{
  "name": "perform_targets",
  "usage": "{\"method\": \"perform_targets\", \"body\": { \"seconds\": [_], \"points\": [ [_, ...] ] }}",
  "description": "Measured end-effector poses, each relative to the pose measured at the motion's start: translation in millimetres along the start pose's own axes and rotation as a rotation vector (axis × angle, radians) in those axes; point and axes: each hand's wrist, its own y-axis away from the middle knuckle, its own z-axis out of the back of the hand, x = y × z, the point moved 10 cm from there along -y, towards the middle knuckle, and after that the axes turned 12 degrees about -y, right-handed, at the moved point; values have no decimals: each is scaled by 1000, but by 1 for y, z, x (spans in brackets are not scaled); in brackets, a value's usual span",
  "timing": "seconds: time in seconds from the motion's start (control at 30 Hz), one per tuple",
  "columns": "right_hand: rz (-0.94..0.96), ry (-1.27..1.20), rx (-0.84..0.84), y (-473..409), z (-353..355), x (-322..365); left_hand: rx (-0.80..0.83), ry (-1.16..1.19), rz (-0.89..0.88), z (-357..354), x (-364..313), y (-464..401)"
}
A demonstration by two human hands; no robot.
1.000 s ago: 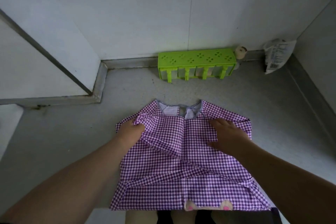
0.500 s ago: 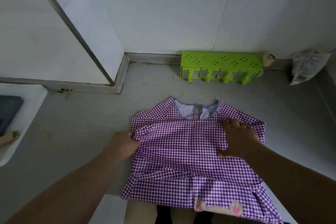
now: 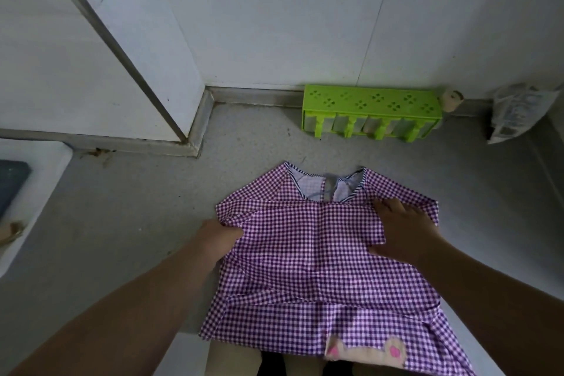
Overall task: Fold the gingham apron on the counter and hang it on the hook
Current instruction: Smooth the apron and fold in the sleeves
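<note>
Looking down on a speckled grey counter [image 3: 128, 223] meeting white wall panels [image 3: 274, 18] at a raised back edge. Sitting against that edge at 1 o'clock: a lime-green rack [image 3: 370, 111] with cut-out clover holes, a small cork-like stub [image 3: 451, 98] just beside its right end, and a crinkled plastic packet [image 3: 515, 113] leaning in the far right corner. Showing at 9 o'clock: the white rim of a sink [image 3: 33, 192].

Lying flat near the front edge, at 5 o'clock: the purple gingham apron [image 3: 314, 259], neckline toward the wall, hem with a beige patch hanging over the edge. Pinching a gathered fold at the apron's left side: the left hand [image 3: 219, 236], fingers curled closed on cloth. Pressing flat on the right shoulder: the right hand [image 3: 403, 232], open, fingers spread, holding nothing.
</note>
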Motion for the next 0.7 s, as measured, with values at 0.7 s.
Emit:
{"method": "perform_targets", "body": {
  "seconds": [0.7],
  "points": [
    [-50,-180,104,-20,-22,9,-598,-596,-787,44,-131,34]
  ]
}}
